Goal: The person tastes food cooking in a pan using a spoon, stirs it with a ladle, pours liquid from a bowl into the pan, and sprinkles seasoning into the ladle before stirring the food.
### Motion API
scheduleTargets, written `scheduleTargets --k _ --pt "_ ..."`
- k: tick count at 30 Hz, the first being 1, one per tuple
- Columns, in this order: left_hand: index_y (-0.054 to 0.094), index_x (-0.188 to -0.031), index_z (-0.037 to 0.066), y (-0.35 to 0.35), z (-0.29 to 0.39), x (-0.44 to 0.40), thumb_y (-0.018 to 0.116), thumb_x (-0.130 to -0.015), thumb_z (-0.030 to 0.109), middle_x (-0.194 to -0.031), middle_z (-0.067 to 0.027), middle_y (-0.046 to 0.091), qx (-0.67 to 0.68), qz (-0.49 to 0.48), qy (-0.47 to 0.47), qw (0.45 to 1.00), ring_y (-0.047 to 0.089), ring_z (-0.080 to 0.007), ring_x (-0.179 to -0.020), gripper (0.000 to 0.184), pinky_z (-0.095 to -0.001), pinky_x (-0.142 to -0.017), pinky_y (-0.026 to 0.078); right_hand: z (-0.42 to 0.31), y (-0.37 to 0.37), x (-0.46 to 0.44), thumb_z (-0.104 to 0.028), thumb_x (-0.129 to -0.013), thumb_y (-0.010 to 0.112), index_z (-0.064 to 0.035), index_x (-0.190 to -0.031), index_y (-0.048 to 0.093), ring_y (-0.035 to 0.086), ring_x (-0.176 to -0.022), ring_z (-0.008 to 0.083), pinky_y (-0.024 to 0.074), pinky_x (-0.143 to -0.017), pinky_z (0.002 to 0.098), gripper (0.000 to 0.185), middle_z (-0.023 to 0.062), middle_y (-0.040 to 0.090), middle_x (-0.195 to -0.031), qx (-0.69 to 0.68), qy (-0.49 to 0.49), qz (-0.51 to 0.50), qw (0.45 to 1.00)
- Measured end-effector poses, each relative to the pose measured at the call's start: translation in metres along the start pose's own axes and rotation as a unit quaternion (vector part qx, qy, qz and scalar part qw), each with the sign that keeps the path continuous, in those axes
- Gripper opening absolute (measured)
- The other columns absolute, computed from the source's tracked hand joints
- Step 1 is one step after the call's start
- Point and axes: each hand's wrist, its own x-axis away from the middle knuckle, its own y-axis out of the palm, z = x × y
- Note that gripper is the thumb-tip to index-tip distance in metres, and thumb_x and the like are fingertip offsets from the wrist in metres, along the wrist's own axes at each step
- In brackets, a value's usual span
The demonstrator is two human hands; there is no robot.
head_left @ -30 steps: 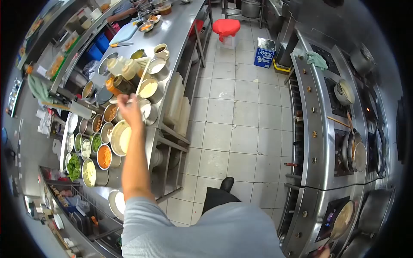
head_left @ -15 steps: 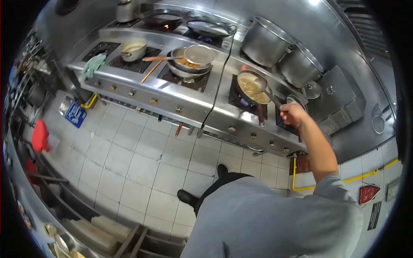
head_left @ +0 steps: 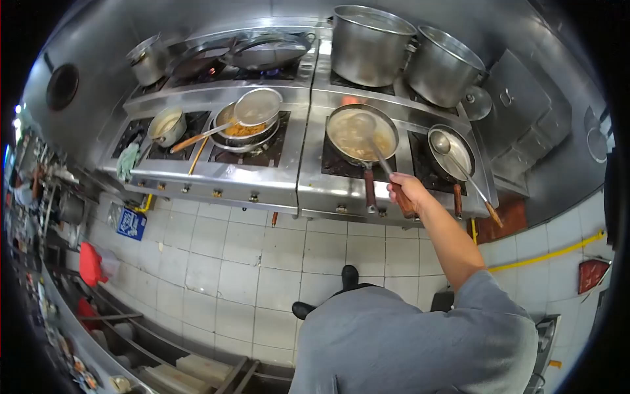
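My right hand [head_left: 408, 192] is closed around the wooden handle of a long metal ladle [head_left: 379, 152]. The ladle's bowl rests in a brownish, soupy sauce [head_left: 344, 134] inside a frying pan [head_left: 369, 189], whose handle points toward me. That pan sits on a burner just ahead of my hand. Beside it on the right, a second pan [head_left: 457, 197] holds pale liquid, with another wooden-handled ladle [head_left: 466, 172] lying across it. My left hand is out of sight.
Two tall stockpots [head_left: 371, 56] [head_left: 443, 69] stand behind the pans. Leftward are a strainer [head_left: 259, 105] over a bowl of orange food, a small saucepan [head_left: 172, 134] and a green cloth [head_left: 127, 161]. Two woks [head_left: 269, 56] [head_left: 197, 62] sit at the back over lit burners.
My view has swung right, so the stove appears further left. My right hand still grips the ladle, and its bowl has moved toward the far side of the pan.
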Motion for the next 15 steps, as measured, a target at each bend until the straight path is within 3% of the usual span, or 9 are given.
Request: scheduleTargets --k 2,5,6,7,8,10,11,13,15 --pt "0.049 -0.133 -0.002 0.054 0.052 0.002 0.069 -0.082 0.015 -0.128 -0.0137 0.056 0.087 -0.101 0.016 0.991 0.057 -0.0258 -0.110 0.057 -0.0390 -0.098 0.045 -0.012 -0.010 0.013 -0.024 -0.097 0.058 -0.0024 -0.092 0.056 0.053 -0.054 0.0147 0.0449 -0.050 0.0297 0.023 0.0050 0.058 -0.074 -0.213 0.100 -0.099 0.967" --pt "0.047 -0.136 -0.002 0.161 0.145 0.035 0.068 -0.083 0.015 -0.131 -0.0141 0.054 0.197 -0.269 0.035 0.942 0.056 -0.0264 -0.113 0.060 -0.0395 -0.101 0.044 -0.024 -0.042 0.024 -0.028 -0.097 0.057 -0.0053 -0.090 0.055 0.051 -0.054 0.0127 0.0440 -0.050 0.0292 0.024 0.0049 0.057 -0.072 -0.232 0.125 -0.155 0.952" --pt "0.047 -0.135 -0.002 0.203 0.200 0.063 0.070 -0.079 0.018 -0.131 -0.0147 0.053 0.180 -0.292 0.064 0.937 0.051 -0.0265 -0.121 0.063 -0.0396 -0.107 0.036 -0.027 -0.056 0.028 -0.023 -0.096 0.058 -0.0013 -0.102 0.059 0.054 -0.055 0.0127 0.0455 -0.051 0.0301 0.022 0.0041 0.058 -0.072 -0.117 0.085 -0.159 0.977" --pt "0.046 -0.136 -0.003 0.238 0.247 0.087 0.070 -0.078 0.017 -0.132 -0.0143 0.052 0.155 -0.341 0.120 0.919 0.048 -0.0267 -0.123 0.066 -0.0396 -0.107 0.035 -0.024 -0.066 0.031 -0.023 -0.096 0.058 -0.0013 -0.102 0.059 0.054 -0.055 0.0127 0.0455 -0.051 0.0301 0.022 0.0041 0.058 -0.072 -0.124 0.087 -0.160 0.975" --pt "0.044 -0.138 -0.002 0.275 0.276 0.111 0.072 -0.075 0.017 -0.133 -0.0143 0.050 0.181 -0.395 0.082 0.897 0.045 -0.0266 -0.126 0.071 -0.0400 -0.108 0.034 -0.020 -0.074 0.035 -0.020 -0.095 0.059 0.0002 -0.110 0.060 0.056 -0.057 0.0134 0.0467 -0.052 0.0308 0.025 0.0040 0.058 -0.071 0.015 0.042 -0.138 0.989" --pt "0.041 -0.141 0.002 0.336 0.346 0.165 0.077 -0.069 0.020 -0.132 -0.0148 0.051 0.205 -0.502 0.053 0.839 0.048 -0.0265 -0.123 0.083 -0.0389 -0.106 0.037 -0.024 -0.085 0.058 -0.009 -0.091 0.061 0.0007 -0.126 0.056 0.058 -0.058 0.0129 0.0487 -0.055 0.0312 0.037 0.0059 0.059 -0.068 0.244 -0.042 -0.067 0.967" --pt "0.042 -0.140 0.003 0.364 0.369 0.190 0.077 -0.067 0.020 -0.129 -0.0135 0.053 0.171 -0.526 0.077 0.830 0.053 -0.0275 -0.116 0.082 -0.0381 -0.100 0.043 -0.017 -0.096 0.060 -0.009 -0.091 0.061 0.0007 -0.126 0.056 0.058 -0.058 0.0129 0.0487 -0.055 0.0312 0.037 0.0059 0.059 -0.068 0.242 -0.042 -0.068 0.967" --pt "0.044 -0.137 0.003 0.404 0.433 0.239 0.077 -0.066 0.019 -0.119 -0.0138 0.060 0.131 -0.609 0.056 0.780 0.060 -0.0273 -0.106 0.080 -0.0381 -0.094 0.048 -0.005 -0.117 0.063 -0.014 -0.088 0.064 0.0007 -0.135 0.051 0.064 -0.064 0.0304 0.0504 -0.063 0.0392 0.051 0.0160 0.065 -0.072 0.386 -0.226 0.033 0.894" --pt "0.047 -0.132 0.002 0.449 0.465 0.278 0.079 -0.063 0.023 -0.112 -0.0184 0.065 0.038 -0.659 0.153 0.736 0.065 -0.0311 -0.101 0.079 -0.0395 -0.088 0.052 -0.011 -0.130 0.073 -0.014 -0.086 0.065 0.0003 -0.136 0.050 0.064 -0.068 0.0356 0.0501 -0.067 0.0412 0.054 0.0194 0.065 -0.077 0.360 -0.215 0.038 0.907"
